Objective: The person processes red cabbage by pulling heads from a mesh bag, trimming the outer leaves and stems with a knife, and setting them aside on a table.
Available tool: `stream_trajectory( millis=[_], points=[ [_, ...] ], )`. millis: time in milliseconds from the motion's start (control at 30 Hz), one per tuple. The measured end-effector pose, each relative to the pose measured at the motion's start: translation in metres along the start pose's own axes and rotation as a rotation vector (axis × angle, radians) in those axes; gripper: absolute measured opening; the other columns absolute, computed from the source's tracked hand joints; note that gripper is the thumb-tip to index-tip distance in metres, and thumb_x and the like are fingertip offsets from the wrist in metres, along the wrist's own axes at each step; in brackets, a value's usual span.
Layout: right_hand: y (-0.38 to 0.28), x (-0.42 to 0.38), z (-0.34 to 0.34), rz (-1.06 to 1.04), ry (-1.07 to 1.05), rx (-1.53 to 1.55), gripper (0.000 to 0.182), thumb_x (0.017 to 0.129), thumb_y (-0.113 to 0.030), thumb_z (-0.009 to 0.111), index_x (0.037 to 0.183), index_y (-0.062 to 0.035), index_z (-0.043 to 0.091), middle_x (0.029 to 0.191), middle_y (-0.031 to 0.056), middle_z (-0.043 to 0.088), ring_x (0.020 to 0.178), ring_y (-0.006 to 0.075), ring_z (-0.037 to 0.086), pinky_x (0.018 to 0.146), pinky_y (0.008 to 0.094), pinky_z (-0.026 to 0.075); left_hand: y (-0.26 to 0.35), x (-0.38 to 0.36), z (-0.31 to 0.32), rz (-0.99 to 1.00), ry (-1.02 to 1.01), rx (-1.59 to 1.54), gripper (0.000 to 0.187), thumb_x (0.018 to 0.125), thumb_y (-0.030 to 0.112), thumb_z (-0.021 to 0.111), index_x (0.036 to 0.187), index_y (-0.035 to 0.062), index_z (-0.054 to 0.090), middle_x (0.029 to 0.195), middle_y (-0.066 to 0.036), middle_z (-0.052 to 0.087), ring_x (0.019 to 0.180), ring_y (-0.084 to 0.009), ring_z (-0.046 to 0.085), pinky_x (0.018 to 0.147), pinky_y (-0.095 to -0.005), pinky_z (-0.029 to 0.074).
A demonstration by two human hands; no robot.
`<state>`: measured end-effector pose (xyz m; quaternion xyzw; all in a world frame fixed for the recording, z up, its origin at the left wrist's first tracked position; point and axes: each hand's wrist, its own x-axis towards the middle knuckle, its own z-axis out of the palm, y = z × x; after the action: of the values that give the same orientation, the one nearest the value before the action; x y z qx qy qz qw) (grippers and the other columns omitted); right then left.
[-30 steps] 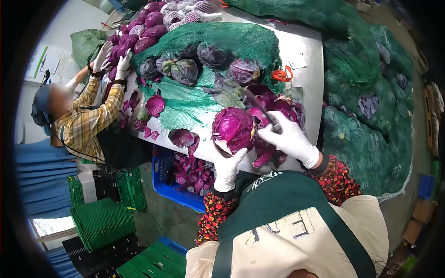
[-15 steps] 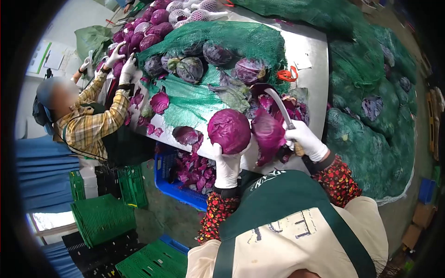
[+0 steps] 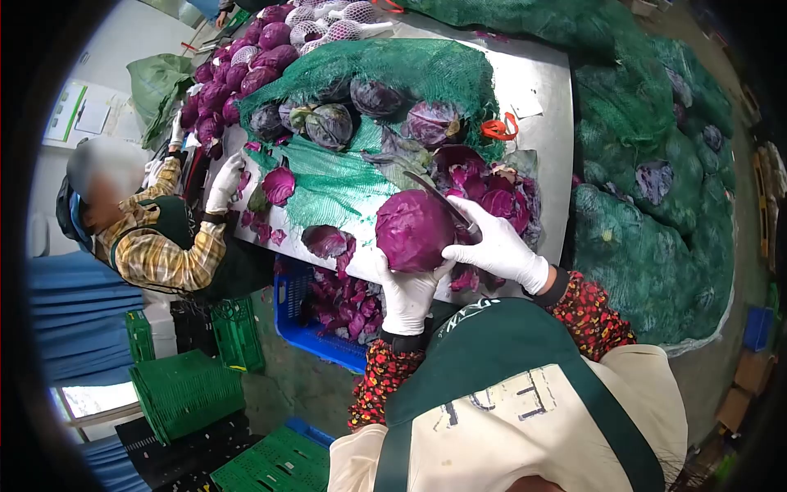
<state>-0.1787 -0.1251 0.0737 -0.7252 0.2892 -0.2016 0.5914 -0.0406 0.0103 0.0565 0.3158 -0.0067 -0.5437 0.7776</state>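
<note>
A round red cabbage (image 3: 414, 232) rests in my white-gloved left hand (image 3: 405, 302), which cups it from below at the table's near edge. In my right hand (image 3: 498, 250), also gloved, is a knife (image 3: 426, 185) with a dark curved blade. Its blade points up and left across the cabbage's upper right side, and the right fingertips are close to or touching the cabbage. Loose purple outer leaves (image 3: 504, 205) are heaped beyond my right hand. Another torn leaf (image 3: 325, 241) lies left of the cabbage.
Untrimmed cabbages (image 3: 329, 125) lie in a green mesh bag (image 3: 393, 61) on the metal table (image 3: 551, 107). Below stands a blue crate (image 3: 288, 316) of leaves. A co-worker (image 3: 168, 238) works at the left by piled cabbages (image 3: 261, 59). Full mesh sacks (image 3: 648, 262) stand right.
The purple leaf by the right hand has left the cabbage and dropped. My right hand, with the knife, has moved left to the cabbage. The co-worker's hands have moved apart.
</note>
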Motion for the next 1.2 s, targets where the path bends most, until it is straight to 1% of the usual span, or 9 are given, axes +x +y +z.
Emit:
stream_trajectory(
  millis=[67,133,267,500,633,700,833,1000,1200],
  points=[
    [0.004,0.001,0.001,0.042,-0.029,0.052,0.077,0.074,-0.039,0.081,0.136,-0.0054,0.049,0.11,0.0198,0.068,0.104,0.0289,0.067,0.089,0.0375,0.051,0.003,0.001,0.0,-0.024,-0.015,-0.039,0.093,0.083,0.064,0.062,0.15,0.0158,0.021,0.15,-0.017,0.031,0.136,-0.0415,0.035,0.101,-0.0649,0.042],
    [-0.007,-0.003,-0.005,0.123,-0.058,-0.007,0.058,0.074,-0.027,0.083,0.121,-0.0033,0.059,0.091,0.0067,0.067,0.081,0.0087,0.059,0.077,0.0277,0.05,0.006,0.001,-0.004,-0.089,-0.019,-0.014,0.088,0.086,0.071,0.048,0.15,0.017,0.023,0.15,-0.018,0.032,0.133,-0.0447,0.038,0.098,-0.0658,0.043],
    [-0.013,-0.007,-0.014,0.002,0.0,-0.082,0.039,0.073,-0.028,0.082,0.094,-0.0029,0.062,0.065,-0.0005,0.05,0.061,0.0065,0.042,0.056,0.0264,0.039,0.002,0.009,-0.027,-0.24,-0.254,-0.416,0.089,0.087,0.077,0.036,0.151,0.0157,0.025,0.15,-0.02,0.034,0.127,-0.0475,0.045,0.092,-0.0652,0.047],
    [-0.048,-0.015,-0.052,0.142,-0.07,0.478,0.02,0.082,-0.013,0.076,0.09,-0.0046,0.06,0.075,-0.0037,0.057,0.066,0.0027,0.052,0.059,0.0205,0.043,-0.003,0.002,-0.012,-0.158,-0.481,-0.712,0.088,0.088,0.074,0.038,0.151,0.0141,0.025,0.151,-0.021,0.033,0.129,-0.0486,0.042,0.094,-0.0659,0.045],
    [-0.04,-0.013,-0.067,-0.011,0.067,0.505,0.028,0.083,-0.017,0.075,0.102,-0.0022,0.062,0.089,0.0004,0.064,0.076,0.0048,0.057,0.069,0.0219,0.049,0.015,0.007,-0.031,-0.261,-0.39,-0.27,0.079,0.092,0.063,0.041,0.15,0.0119,0.027,0.15,-0.021,0.035,0.132,-0.0457,0.041,0.102,-0.0613,0.042],
    [-0.034,-0.007,-0.067,-0.188,0.218,-0.292,0.06,0.079,-0.017,0.079,0.132,-0.0019,0.055,0.119,0.0081,0.065,0.111,0.0154,0.061,0.089,0.03,0.05,0.014,0.006,-0.029,-0.305,-0.508,-0.251,0.075,0.094,0.059,0.041,0.15,0.0114,0.028,0.15,-0.02,0.035,0.132,-0.0441,0.041,0.104,-0.059,0.042],
    [-0.026,-0.003,-0.05,-0.207,0.002,-0.126,0.061,0.076,-0.02,0.081,0.131,-0.0057,0.057,0.124,0.008,0.063,0.113,0.0164,0.06,0.096,0.0307,0.046,0.007,0.001,-0.023,0.248,-0.278,1.427,0.062,0.094,0.029,0.057,0.148,0.0117,0.032,0.142,-0.016,0.047,0.126,-0.0296,0.052,0.099,-0.0511,0.048],
    [-0.04,0.002,-0.039,-0.122,-0.267,0.151,0.061,0.072,-0.022,0.085,0.125,-0.0067,0.059,0.117,0.002,0.061,0.096,0.0113,0.054,0.086,0.0279,0.044,0.012,-0.005,-0.019,-0.058,-0.28,1.33,0.056,0.091,0.017,0.061,0.142,0.0113,0.038,0.12,-0.01,0.062,0.095,-0.0215,0.066,0.07,-0.0343,0.057],
    [-0.033,0.004,-0.034,-0.246,-0.288,0.156,0.048,0.069,-0.023,0.087,0.106,-0.0067,0.061,0.1,-0.0017,0.056,0.087,0.009,0.048,0.08,0.0258,0.042,0.008,-0.003,-0.014,-0.094,-0.255,1.092,0.054,0.091,0.022,0.061,0.141,0.0134,0.041,0.124,-0.009,0.06,0.107,-0.0228,0.06,0.084,-0.0373,0.05]
  ],
)
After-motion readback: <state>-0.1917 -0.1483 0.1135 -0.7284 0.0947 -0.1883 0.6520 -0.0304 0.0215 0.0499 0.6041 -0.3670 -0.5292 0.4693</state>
